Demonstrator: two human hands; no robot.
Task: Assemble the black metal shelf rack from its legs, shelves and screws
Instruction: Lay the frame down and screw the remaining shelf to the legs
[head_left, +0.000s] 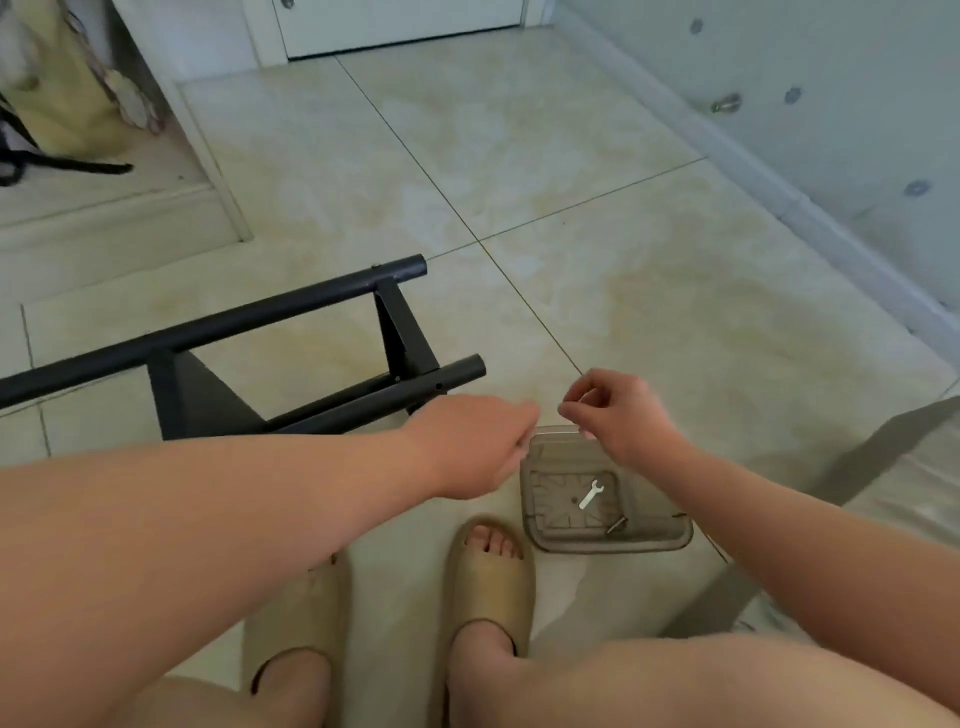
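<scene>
Pinching a small part (562, 410), probably a screw though too small to be sure, the right hand (618, 415) hovers over the far edge of the clear tray (649, 541), which holds a wrench (591, 493) and a screw (618, 524). The left hand (467, 447) is just beside it, fingers curled under; I cannot tell whether it holds anything. The rack frame (208, 332) lies on the floor to the left, its near leg (415, 389) pointing its holed end toward the left hand.
</scene>
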